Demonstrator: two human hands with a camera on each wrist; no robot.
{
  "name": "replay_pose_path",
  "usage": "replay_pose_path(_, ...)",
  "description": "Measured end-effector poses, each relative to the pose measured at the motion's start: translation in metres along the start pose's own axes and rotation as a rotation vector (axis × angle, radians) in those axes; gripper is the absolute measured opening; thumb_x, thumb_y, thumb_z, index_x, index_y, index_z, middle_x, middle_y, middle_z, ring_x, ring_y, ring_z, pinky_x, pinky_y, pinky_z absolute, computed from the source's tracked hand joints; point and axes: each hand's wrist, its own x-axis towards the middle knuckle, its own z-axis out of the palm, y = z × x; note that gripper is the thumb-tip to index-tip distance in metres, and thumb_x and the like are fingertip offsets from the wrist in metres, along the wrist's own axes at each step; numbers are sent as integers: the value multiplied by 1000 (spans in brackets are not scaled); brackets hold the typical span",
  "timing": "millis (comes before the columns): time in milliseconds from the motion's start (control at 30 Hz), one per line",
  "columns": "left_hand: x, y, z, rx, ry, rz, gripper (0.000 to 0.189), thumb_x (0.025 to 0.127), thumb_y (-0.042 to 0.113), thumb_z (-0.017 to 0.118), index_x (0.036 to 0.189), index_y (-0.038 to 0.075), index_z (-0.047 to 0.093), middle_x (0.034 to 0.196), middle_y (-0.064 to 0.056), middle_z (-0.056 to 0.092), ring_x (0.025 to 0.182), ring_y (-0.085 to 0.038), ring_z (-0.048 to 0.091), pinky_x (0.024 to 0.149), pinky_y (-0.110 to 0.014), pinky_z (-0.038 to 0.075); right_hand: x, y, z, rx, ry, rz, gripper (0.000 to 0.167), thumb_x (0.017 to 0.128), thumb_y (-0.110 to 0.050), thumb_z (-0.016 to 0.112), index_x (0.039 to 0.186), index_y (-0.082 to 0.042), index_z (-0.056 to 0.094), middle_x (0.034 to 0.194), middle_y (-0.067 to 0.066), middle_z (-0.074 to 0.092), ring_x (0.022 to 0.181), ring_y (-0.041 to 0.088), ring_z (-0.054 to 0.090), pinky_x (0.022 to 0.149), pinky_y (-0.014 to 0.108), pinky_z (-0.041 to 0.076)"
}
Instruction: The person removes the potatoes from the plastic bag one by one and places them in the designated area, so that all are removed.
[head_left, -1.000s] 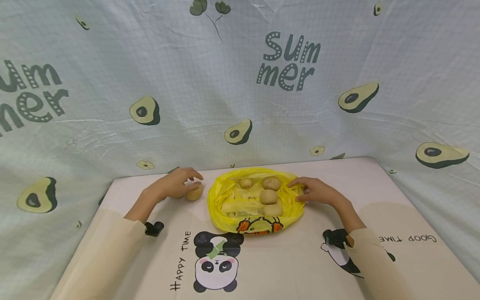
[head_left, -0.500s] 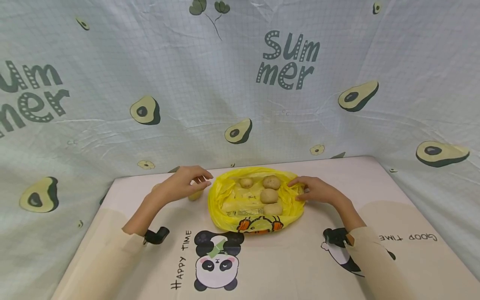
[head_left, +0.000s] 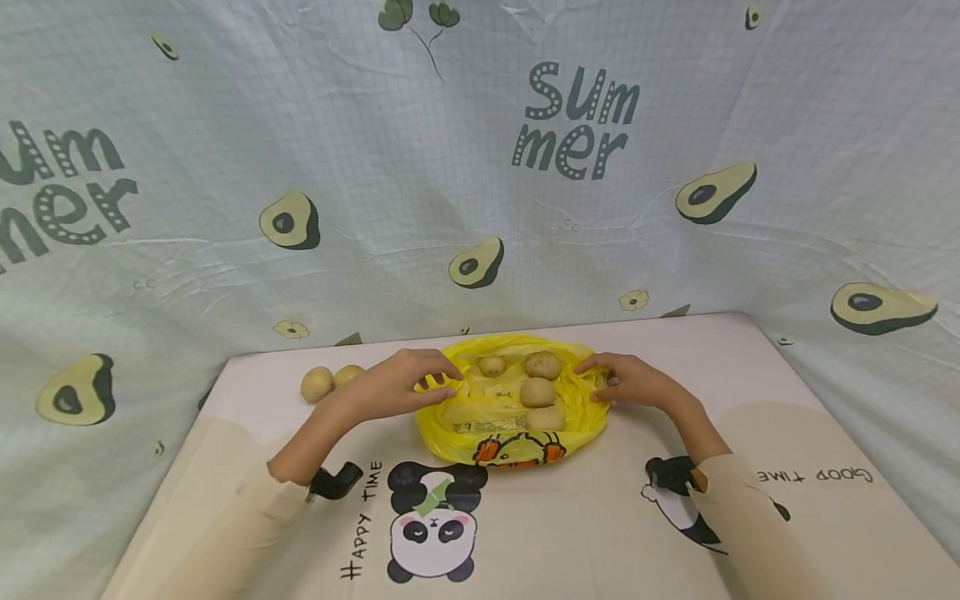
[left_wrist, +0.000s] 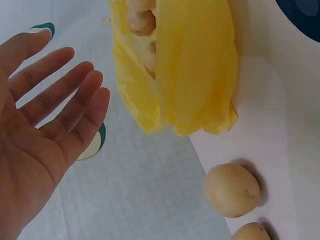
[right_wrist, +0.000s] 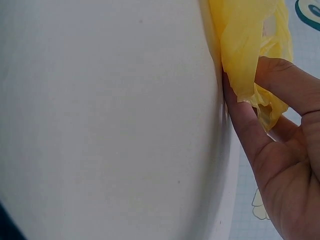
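Observation:
A yellow plastic bag (head_left: 510, 457) lies on the table with its mouth spread, several potatoes (head_left: 537, 392) inside it. At the bag's left rim is my left hand (head_left: 401, 385), fingers extended and slightly bent. The left wrist view shows this left hand (left_wrist: 60, 125) with its palm bare and a gap between it and the bag (left_wrist: 200, 65). My right hand (head_left: 637, 383) pinches the bag's right edge. Seen from the right wrist, thumb and fingers of the right hand (right_wrist: 285, 155) have the thin plastic (right_wrist: 247, 55) between them.
Left of the bag, potatoes (head_left: 317, 385) lie on the table, partly behind my left hand. In the left wrist view a loose potato (left_wrist: 232, 190) rests near the bag. Behind the table (head_left: 570, 533) hangs a printed curtain (head_left: 375, 275).
My left hand has moved right, from beside a loose potato to the bag's left rim, uncovering two potatoes at the far left. The right hand and the bag have stayed put.

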Motion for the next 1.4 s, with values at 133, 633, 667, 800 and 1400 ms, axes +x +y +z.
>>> replay_pose_path(133, 5, 8, -1, -6, -50, 10, 27, 100, 26, 66, 123, 12, 71, 122, -5, 69, 105, -23, 65, 88, -36, 57, 1, 2, 0, 0, -2, 1, 41, 92, -17, 76, 131, -13, 65, 144, 18, 55, 121, 35, 54, 105, 58, 43)
replay_pose_path(633, 33, 23, 5, 39, -188, 89, 26, 101, 27, 64, 119, 9, 69, 115, -4, 70, 102, -20, 67, 86, -31, 56, -1, -1, 2, 21, 1, 0, 41, 92, -17, 75, 131, -11, 65, 144, 20, 55, 136, 44, 45, 112, 63, 35)
replay_pose_path(667, 35, 24, 6, 39, -192, 89, 27, 102, 27, 64, 121, 8, 68, 116, -4, 70, 102, -20, 67, 87, -32, 56, -1, 0, 2, 21, 2, -1, 41, 92, -17, 75, 131, -11, 65, 144, 20, 55, 135, 43, 46, 111, 63, 35)
replay_pose_path(800, 39, 26, 8, 36, -214, 92, 28, 102, 26, 63, 124, 9, 67, 120, -7, 70, 104, -18, 67, 88, -31, 56, -1, 0, 2, 15, 1, -8, 41, 92, -18, 75, 131, -11, 65, 143, 19, 56, 134, 43, 47, 111, 62, 35)
replay_pose_path(1400, 83, 27, 33, 26, -394, 158, 35, 102, 22, 63, 135, 9, 63, 130, -5, 67, 107, -15, 66, 98, -33, 53, 1, 0, 3, 3, 9, 4, 41, 92, -20, 76, 131, -13, 66, 142, 17, 58, 134, 41, 48, 112, 62, 36)
